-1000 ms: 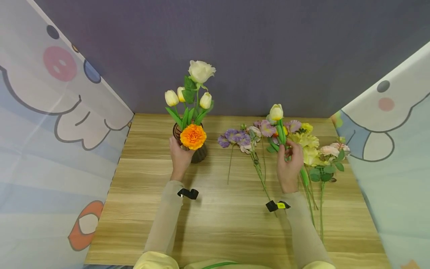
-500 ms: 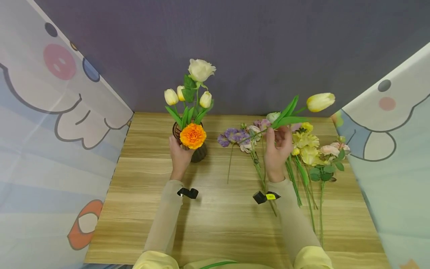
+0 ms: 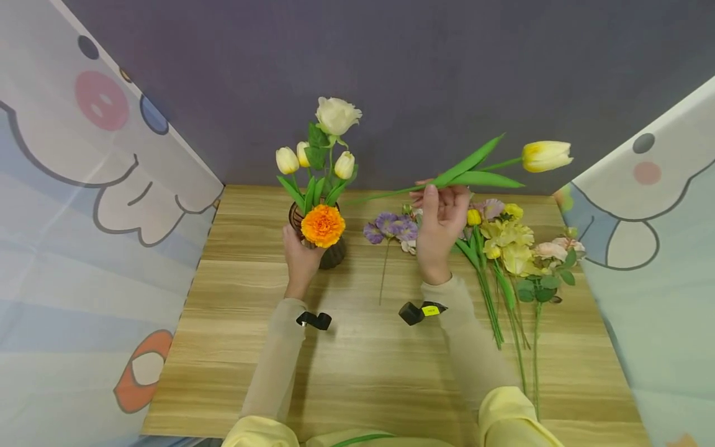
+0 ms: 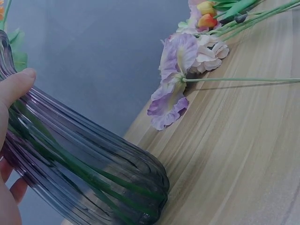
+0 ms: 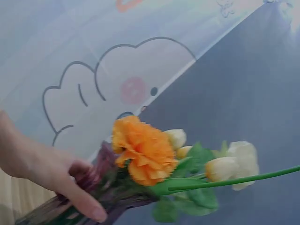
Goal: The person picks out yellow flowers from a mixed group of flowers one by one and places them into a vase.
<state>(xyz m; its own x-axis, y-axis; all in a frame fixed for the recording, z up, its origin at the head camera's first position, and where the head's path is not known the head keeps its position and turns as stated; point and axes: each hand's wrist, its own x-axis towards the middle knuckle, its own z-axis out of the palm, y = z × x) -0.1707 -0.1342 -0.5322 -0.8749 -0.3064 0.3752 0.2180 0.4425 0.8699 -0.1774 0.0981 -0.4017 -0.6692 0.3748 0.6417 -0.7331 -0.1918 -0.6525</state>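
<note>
My left hand [image 3: 301,257] grips the neck of a ribbed dark glass vase [image 4: 108,159], its thumb and fingers wrapped round the glass. Green stems show through the wall. Out of the vase rise an orange carnation [image 3: 323,226], a white rose [image 3: 337,116] and several pale tulips [image 3: 344,165]. To the right, my right hand [image 3: 444,223] pinches the stem of a single white-and-yellow tulip [image 3: 546,156] above the table. This tulip lies nearly level, its bloom pointing right and its stem end reaching left toward the vase. In the right wrist view its green stem [image 5: 234,182] crosses before the vase flowers.
On the wooden table [image 3: 357,372], a purple iris [image 3: 391,227] lies between the hands. Yellow flowers [image 3: 508,242], yellow tulips [image 3: 473,217] and pale pink roses [image 3: 550,250] lie at the right. A dark wall [image 3: 424,81] stands behind; printed cloth panels flank both sides.
My right hand lifts the tulip off the flowers at the right and moves left with it. The tulip turns from upright to nearly level. My left hand stays on the vase.
</note>
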